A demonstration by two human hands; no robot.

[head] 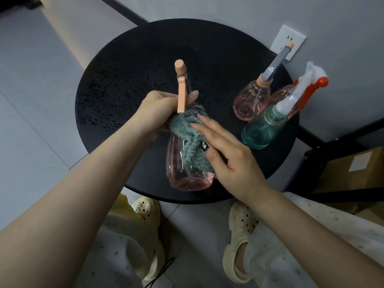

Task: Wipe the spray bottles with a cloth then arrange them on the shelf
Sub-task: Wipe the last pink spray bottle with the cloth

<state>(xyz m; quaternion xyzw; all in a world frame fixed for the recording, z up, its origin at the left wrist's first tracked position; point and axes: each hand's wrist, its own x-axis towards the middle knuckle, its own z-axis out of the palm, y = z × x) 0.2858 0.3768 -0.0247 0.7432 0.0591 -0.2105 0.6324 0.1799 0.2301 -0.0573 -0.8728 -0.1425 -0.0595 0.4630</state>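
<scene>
Spray bottles are the job here, and three stand on the round black table, the biggest thing in view, set against a grey wall with a socket. Over its near edge the left hand is clamped round the neck of a pink bottle, just under its peach trigger head, holding it upright with its base low over the table's front. Against that bottle's side the right hand lies with fingers straight and together, pressing a grey-green fluffy cloth flat on the plastic. To the right stand a teal bottle with a white and orange sprayer, a second pink bottle close behind it, and a third pink one mostly hidden between them. Wiping looks to be the step in hand, on the first bottle. Next would likely be turning the bottle to reach its unwiped side; no shelf clearly shows
</scene>
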